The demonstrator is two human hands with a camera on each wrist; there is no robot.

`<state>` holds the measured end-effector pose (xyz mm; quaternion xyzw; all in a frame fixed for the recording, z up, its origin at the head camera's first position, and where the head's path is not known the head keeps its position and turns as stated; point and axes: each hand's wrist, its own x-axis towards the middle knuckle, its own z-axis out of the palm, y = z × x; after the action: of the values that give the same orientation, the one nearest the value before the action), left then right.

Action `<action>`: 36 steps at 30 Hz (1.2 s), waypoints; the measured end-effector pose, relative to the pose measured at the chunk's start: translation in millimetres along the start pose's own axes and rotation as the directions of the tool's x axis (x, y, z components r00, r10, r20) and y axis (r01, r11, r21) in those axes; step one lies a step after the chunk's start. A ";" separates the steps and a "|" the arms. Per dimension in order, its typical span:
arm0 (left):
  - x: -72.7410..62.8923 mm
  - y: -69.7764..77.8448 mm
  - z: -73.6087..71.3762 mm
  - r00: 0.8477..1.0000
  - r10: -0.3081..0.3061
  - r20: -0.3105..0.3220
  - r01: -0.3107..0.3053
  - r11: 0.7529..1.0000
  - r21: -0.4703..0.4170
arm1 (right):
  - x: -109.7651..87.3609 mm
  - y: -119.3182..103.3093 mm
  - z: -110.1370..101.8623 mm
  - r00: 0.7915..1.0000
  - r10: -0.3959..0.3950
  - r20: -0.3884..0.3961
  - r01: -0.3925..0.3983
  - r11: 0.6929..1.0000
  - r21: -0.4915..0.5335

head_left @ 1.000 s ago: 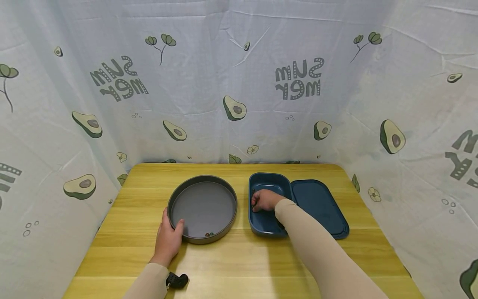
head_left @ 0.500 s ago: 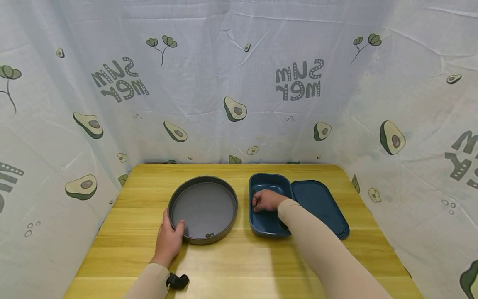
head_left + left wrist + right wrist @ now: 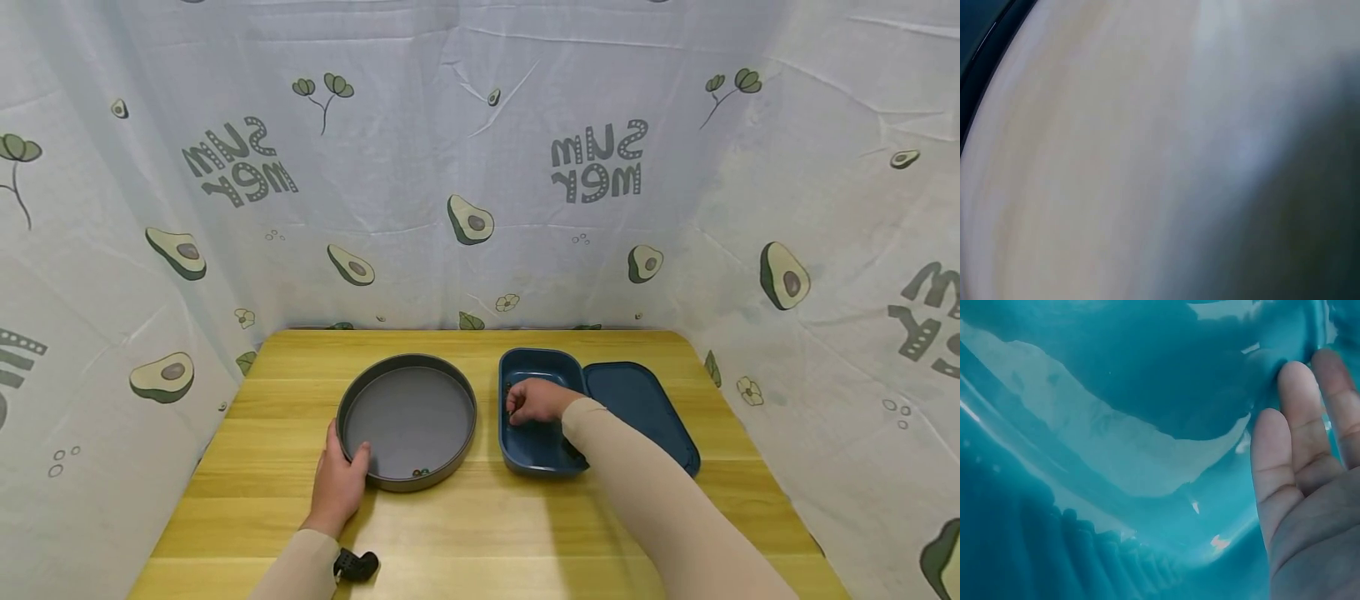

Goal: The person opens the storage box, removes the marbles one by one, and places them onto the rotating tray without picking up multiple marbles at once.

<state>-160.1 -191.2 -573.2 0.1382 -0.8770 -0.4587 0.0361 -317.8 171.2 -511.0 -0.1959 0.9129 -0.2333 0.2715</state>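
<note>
My left hand (image 3: 339,485) grips the near left rim of a round grey cake pan (image 3: 408,417), thumb over the inside and fingers along the outer wall. Two small glossy marbles (image 3: 421,472), one brownish and one greenish, lie inside the pan against its near wall. My right hand (image 3: 534,402) reaches down into a dark blue rectangular box (image 3: 536,460), its fingers curled at the left wall. Small dark balls (image 3: 508,386) show beside those fingertips. In the right wrist view, three bent fingers (image 3: 1300,419) hang over the glossy inside; I cannot tell whether the hidden thumb and index finger pinch a ball.
A flat blue lid (image 3: 637,408) lies to the right of the box, its left part behind the right forearm. Both containers stand on a yellow wooden table (image 3: 457,542). A white curtain (image 3: 420,167) with avocado prints surrounds it. The left wrist view is mostly blurred.
The right forearm has shifted slightly right, while the right fingertips stay at the box's left wall. The left hand and the pan have not visibly moved.
</note>
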 end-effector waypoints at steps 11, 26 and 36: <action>0.4 -0.4 0.1 1.000 0.002 -0.005 -0.002 1.000 0.007 | -9.2 0.1 -9.9 0.999 -0.035 -0.039 0.034 0.999 -0.027; 2.0 -2.3 1.1 1.000 0.008 -0.012 -0.008 1.000 0.004 | -24.8 -27.6 -24.2 0.980 -0.170 -0.099 0.173 0.985 0.015; 2.4 -2.5 1.2 1.000 0.002 -0.007 -0.002 1.000 -0.003 | -24.8 -57.5 -7.0 0.964 -0.240 -0.113 0.247 0.968 0.052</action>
<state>-162.1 -192.3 -576.1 0.1386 -0.8764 -0.4595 0.0398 -289.4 138.6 -465.1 -0.2849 0.8869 -0.3049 0.1984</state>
